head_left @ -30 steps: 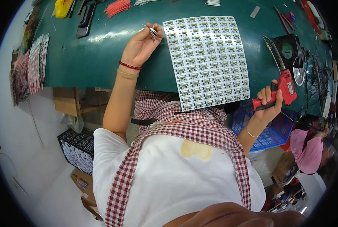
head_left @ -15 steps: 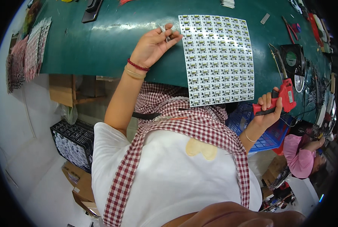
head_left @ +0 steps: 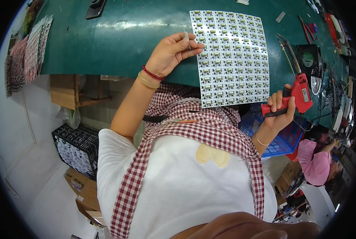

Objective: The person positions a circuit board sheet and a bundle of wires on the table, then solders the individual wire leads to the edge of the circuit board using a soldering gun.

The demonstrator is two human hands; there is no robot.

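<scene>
A large white panel of small circuit boards (head_left: pixel 234 59) lies on the green table, its near edge reaching over the table's front edge. At its left edge, my left hand (head_left: pixel 176 51) pinches a few thin whitish pieces, perhaps wires (head_left: pixel 187 36); their exact kind is too small to tell. Its fingertips are at the panel's left border, touching or just above it. My right hand (head_left: pixel 281 108) is wrapped round the grip of a red soldering gun (head_left: pixel 304 95) beside the panel's near right corner. The gun's tip points away from me, over the table to the right of the panel.
Red-handled pliers (head_left: pixel 304 30) and a black fan-like unit (head_left: pixel 308 59) are at the right. A phone (head_left: pixel 95 8) lies far left. Wired strips (head_left: pixel 36 49) hang over the left table edge. Below right are a blue basket (head_left: pixel 279 143) and a person in pink (head_left: pixel 313 161).
My left hand has moved right and nearer to me, up to the panel's left edge, still pinching the thin pieces. The soldering gun has shifted only slightly. The whole view has tilted a little.
</scene>
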